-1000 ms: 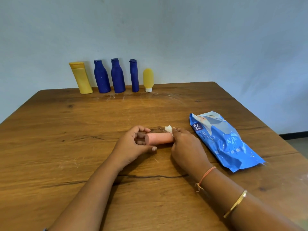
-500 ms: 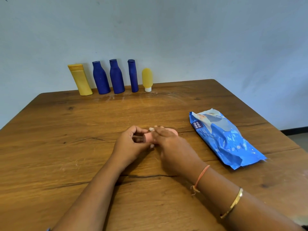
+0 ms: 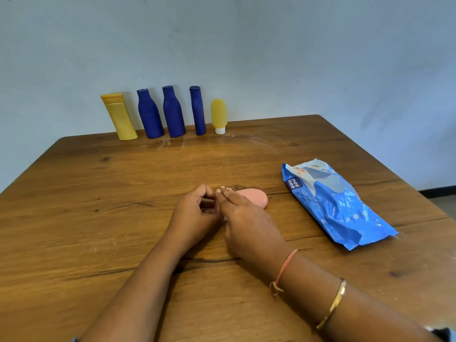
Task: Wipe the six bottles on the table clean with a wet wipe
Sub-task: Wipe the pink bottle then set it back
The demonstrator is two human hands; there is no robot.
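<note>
A pink bottle (image 3: 257,199) lies on its side on the wooden table (image 3: 98,193), its rounded end pointing right. My left hand (image 3: 195,213) grips its left end with curled fingers. My right hand (image 3: 246,218) lies over the bottle's middle, fingers reaching across it; the wet wipe is almost wholly hidden under that hand, with only a white speck (image 3: 225,218) showing. At the table's far edge stand a tall yellow bottle (image 3: 121,117), three dark blue bottles (image 3: 150,114) (image 3: 173,113) (image 3: 198,111) and a small yellow tube (image 3: 218,114) on its white cap.
A blue wet-wipe pack (image 3: 333,206) lies flat to the right of my hands, slanting toward the near right edge. A pale wall rises right behind the row of bottles. The floor shows past the table's right edge.
My right hand has slid left along the pink bottle from its right end to its middle, covering the wipe that showed before. The bottle's right end is now uncovered.
</note>
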